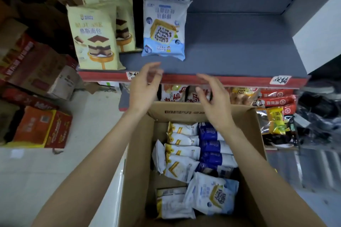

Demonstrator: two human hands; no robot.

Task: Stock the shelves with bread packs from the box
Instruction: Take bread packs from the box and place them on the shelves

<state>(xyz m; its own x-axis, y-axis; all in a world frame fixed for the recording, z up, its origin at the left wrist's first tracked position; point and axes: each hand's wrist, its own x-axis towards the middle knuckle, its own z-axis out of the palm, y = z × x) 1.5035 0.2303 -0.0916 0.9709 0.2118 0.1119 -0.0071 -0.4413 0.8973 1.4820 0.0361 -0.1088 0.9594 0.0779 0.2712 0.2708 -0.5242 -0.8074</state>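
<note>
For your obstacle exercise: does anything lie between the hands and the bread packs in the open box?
Nothing visible does. Left hand and right hand hover empty above the box; its flaps are open and the bread packs lie uncovered.

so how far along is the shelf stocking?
Early. Done: one row of light-blue bread packs stands on the grey shelf, beside cream cake-print packs. In hand: nothing; the left hand and right hand are empty, over the brown cardboard box. Left: many white-and-yellow and dark-blue packs in it.
</note>
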